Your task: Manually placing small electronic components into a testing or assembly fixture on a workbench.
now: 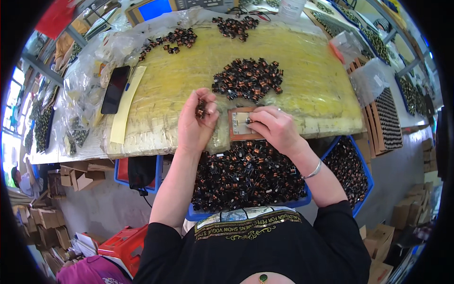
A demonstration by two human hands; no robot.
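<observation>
Two hands sort small copper-wound coils at a yellow-covered bench.

At the left of the frame a black phone point(115, 89) lies on the yellow table cover point(302, 61), beside a pale strip of paper point(126, 102). Just left of centre, the left hand point(196, 124) is raised and curled, pinching a few small coils point(201, 109) between its fingertips. Directly to its right sits a small square test fixture point(240, 123) with a brown frame, its face flat on the bench edge; the right hand point(276, 128) rests on its right side, fingertips closed on a coil there, so it is nearer. Above lies a loose coil pile point(248, 78); below, a blue bin point(246, 177) is full of coils.
</observation>
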